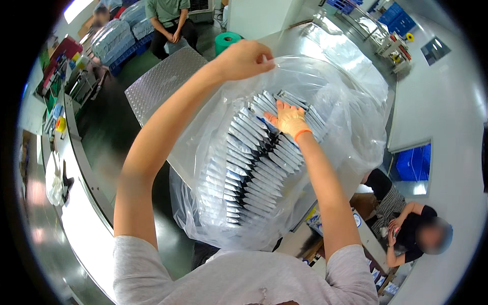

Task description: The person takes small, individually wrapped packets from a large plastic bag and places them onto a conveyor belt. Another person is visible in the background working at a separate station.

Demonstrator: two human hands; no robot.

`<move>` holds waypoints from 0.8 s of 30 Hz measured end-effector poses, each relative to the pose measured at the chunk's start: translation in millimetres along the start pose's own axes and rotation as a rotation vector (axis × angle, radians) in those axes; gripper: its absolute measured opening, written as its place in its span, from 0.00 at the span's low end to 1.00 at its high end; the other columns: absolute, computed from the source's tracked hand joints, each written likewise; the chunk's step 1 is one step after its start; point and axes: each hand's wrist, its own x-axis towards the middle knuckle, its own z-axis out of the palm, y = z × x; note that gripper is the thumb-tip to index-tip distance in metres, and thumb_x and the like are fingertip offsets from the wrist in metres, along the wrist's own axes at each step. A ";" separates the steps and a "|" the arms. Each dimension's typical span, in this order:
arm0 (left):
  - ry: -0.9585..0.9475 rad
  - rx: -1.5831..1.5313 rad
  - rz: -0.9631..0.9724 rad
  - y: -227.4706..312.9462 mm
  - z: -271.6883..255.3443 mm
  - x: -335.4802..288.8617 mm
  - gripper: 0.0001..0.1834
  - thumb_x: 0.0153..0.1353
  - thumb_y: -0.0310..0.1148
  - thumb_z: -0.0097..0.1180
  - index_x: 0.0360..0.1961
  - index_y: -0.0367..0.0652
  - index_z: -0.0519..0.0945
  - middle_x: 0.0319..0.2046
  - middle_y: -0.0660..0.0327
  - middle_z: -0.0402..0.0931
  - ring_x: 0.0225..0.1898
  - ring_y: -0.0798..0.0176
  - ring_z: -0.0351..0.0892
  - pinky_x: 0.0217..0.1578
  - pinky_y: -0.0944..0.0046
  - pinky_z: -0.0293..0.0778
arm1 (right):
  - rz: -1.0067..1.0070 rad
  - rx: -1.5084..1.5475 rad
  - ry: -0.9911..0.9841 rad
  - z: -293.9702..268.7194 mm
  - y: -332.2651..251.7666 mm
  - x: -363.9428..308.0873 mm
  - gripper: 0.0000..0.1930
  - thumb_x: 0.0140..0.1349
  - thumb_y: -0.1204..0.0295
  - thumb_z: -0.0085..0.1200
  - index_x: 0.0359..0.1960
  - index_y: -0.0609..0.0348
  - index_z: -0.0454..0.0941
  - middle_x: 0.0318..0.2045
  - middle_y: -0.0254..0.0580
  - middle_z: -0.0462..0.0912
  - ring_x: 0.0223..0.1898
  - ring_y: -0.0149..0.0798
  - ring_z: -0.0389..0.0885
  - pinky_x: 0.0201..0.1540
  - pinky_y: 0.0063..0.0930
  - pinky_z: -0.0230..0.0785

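A large clear plastic bag (351,109) lies spread before me, its mouth wide. Inside it, silvery packets (264,178) stand on edge, packed tightly in two long rows with a dark gap between them. My left hand (246,60) is raised at the far left rim of the bag, its fingers curled closed on the film edge. My right hand (291,119), in a pale glove with an orange cuff and bare fingertips, lies with fingers spread on the packets at the far end of the rows.
A metal table (162,81) is under and beyond the bag. A green roll (227,41) stands past it, near a seated person (170,23). Another person (414,231) sits at the right. A curved conveyor (84,213) runs along the left. Wrapped bales (114,40) are stacked far left.
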 end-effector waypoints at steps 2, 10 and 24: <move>-0.022 -0.211 -0.174 3.9 -7.3 -15.5 0.18 0.67 0.43 0.55 0.49 0.41 0.81 0.29 0.64 0.79 0.29 0.71 0.77 0.30 0.68 0.73 | -0.008 0.021 0.208 11.8 15.5 -25.6 0.38 0.61 0.37 0.45 0.56 0.61 0.70 0.49 0.49 0.80 0.52 0.49 0.78 0.55 0.48 0.62; 0.416 -0.591 -0.860 -156.8 41.3 -305.1 0.17 0.72 0.42 0.48 0.35 0.41 0.80 0.27 0.67 0.72 0.30 0.73 0.71 0.30 0.69 0.67 | 0.312 0.723 0.769 28.5 50.2 -287.9 0.06 0.63 0.70 0.52 0.33 0.59 0.74 0.35 0.45 0.79 0.41 0.52 0.76 0.46 0.45 0.67; -0.374 -0.832 -1.520 -33.5 312.6 -537.5 0.20 0.68 0.47 0.49 0.49 0.42 0.77 0.35 0.62 0.79 0.36 0.61 0.80 0.35 0.60 0.77 | 0.453 0.688 -0.401 256.8 -28.2 -562.8 0.16 0.63 0.60 0.46 0.35 0.57 0.81 0.35 0.51 0.84 0.39 0.55 0.83 0.44 0.48 0.74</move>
